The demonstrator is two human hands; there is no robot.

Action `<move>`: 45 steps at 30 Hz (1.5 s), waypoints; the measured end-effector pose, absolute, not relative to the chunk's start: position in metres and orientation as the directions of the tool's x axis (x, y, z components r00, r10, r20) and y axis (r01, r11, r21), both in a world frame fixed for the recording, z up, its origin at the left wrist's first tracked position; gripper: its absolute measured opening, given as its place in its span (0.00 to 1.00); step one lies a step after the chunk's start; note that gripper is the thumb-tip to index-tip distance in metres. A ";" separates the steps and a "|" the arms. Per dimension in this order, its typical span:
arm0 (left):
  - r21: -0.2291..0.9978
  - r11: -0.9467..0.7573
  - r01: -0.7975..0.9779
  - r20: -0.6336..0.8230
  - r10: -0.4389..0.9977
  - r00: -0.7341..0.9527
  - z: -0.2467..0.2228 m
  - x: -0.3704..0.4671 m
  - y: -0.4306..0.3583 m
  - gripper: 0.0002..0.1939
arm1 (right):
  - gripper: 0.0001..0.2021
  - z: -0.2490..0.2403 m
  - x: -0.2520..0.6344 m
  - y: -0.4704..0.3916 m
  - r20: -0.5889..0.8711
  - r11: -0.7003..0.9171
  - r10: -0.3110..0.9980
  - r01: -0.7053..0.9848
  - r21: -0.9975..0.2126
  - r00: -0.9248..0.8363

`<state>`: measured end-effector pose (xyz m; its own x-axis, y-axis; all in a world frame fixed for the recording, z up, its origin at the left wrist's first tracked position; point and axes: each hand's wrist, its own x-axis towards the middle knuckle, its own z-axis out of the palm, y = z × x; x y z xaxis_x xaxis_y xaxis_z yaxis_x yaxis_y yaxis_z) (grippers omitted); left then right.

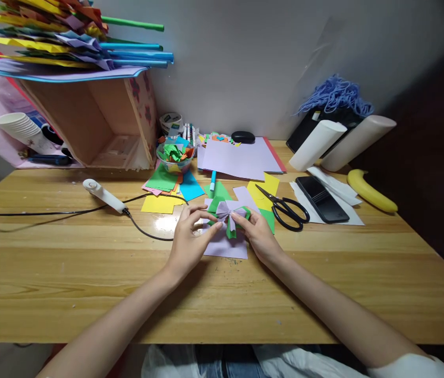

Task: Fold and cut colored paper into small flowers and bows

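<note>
A folded paper flower [225,208], lilac on top with green petals beneath, is held just above the table. My right hand [260,234] pinches its right side between thumb and fingers. On its left edge, the thumb and fingertips of my left hand [190,233] close on the petals. Beneath lies a lilac paper sheet [225,248], partly hidden by the flower. Behind it are a blue marker [213,180] and yellow paper [271,184]. Black-handled scissors [290,211] rest to the right of my right hand.
A phone [321,199] and a banana [371,191] lie at the right, near white paper rolls [318,145]. Left of my hands is a white corded device [104,196]. A bowl of paper scraps [175,156] and an open box [83,121] stand behind.
</note>
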<state>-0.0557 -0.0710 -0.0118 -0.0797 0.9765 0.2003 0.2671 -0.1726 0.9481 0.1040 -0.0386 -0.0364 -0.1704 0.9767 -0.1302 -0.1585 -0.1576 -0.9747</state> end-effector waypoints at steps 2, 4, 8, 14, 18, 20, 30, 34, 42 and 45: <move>0.955 -0.151 0.256 0.176 0.981 -0.076 -0.012 -0.056 -0.071 0.04 | 0.15 -0.036 0.102 -0.040 -0.140 -0.169 0.972 -0.148 -0.975 -0.186; 0.975 -0.109 0.196 0.127 0.988 -0.083 -0.016 -0.056 -0.069 0.05 | 0.16 -0.036 0.101 -0.041 -0.140 -0.170 0.970 -0.141 -0.975 -0.200; 1.000 -0.009 0.016 0.011 0.992 -0.125 -0.023 -0.054 -0.066 0.18 | 0.13 -0.033 0.102 -0.042 -0.102 -0.137 0.963 -0.125 -0.983 -0.249; 0.996 0.083 -0.033 -0.083 0.996 -0.012 -0.018 -0.057 -0.062 0.25 | 0.11 -0.025 0.102 -0.046 -0.053 -0.034 0.922 0.057 -0.998 -0.383; 0.987 0.153 -0.042 -0.151 0.988 0.034 -0.014 -0.062 -0.060 0.27 | 0.11 -0.023 0.101 -0.048 -0.034 0.011 0.926 0.117 -0.993 -0.376; 0.986 0.167 -0.006 -0.167 0.985 0.045 -0.014 -0.063 -0.059 0.24 | 0.10 -0.022 0.100 -0.048 -0.026 0.027 0.929 0.137 -0.990 -0.370; 0.984 0.169 0.046 -0.174 0.977 0.122 -0.016 -0.064 -0.059 0.18 | 0.08 -0.024 0.101 -0.048 0.039 0.139 0.918 0.227 -0.964 -0.395; 0.978 0.204 0.040 -0.207 0.974 0.089 -0.016 -0.064 -0.059 0.20 | 0.10 -0.023 0.101 -0.047 0.009 0.109 0.924 0.241 -0.964 -0.381; 0.977 0.213 0.003 -0.211 0.967 0.143 -0.015 -0.064 -0.063 0.17 | 0.11 -0.027 0.103 -0.044 -0.037 0.009 0.900 0.104 -0.995 -0.434; 0.973 0.229 -0.004 -0.227 0.965 0.130 -0.016 -0.064 -0.062 0.16 | 0.11 -0.031 0.103 -0.043 -0.046 -0.028 0.909 0.051 -0.998 -0.413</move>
